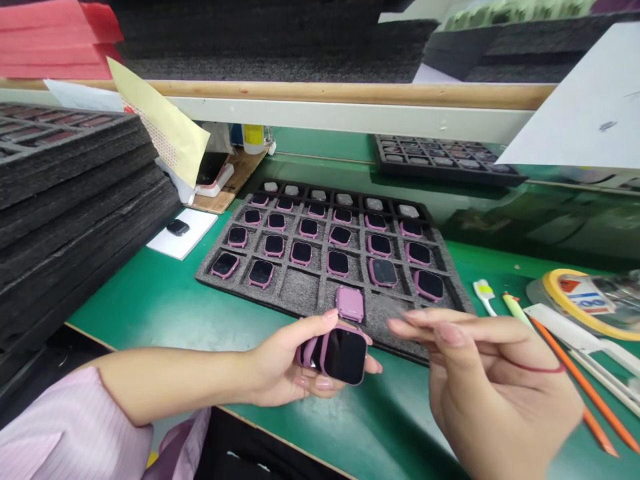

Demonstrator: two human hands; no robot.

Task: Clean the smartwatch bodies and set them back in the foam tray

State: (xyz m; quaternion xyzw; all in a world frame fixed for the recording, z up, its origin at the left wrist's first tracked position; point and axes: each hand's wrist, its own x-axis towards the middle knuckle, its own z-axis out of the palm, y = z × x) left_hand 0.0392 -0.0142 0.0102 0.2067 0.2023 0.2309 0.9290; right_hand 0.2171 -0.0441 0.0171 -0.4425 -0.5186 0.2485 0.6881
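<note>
My left hand (287, 363) is closed around a small stack of pink smartwatch cases (340, 353), the front one showing its black screen. My right hand (493, 383) hovers just right of them, fingers curled and pinched together, nothing clearly visible in them. Right behind sits a black foam tray (300, 290) whose pockets hold several pink watch cases with dark screens. One pink case (350, 303) lies face down in the tray's front row. Two front pockets stand bare.
A tall stack of black foam trays (70, 193) fills the left side. A second tray (440, 160) lies at the back. Tape roll (585, 300), orange pencil (575, 373), and small tools (485, 297) lie at the right. A single watch case rests on white paper (193, 237).
</note>
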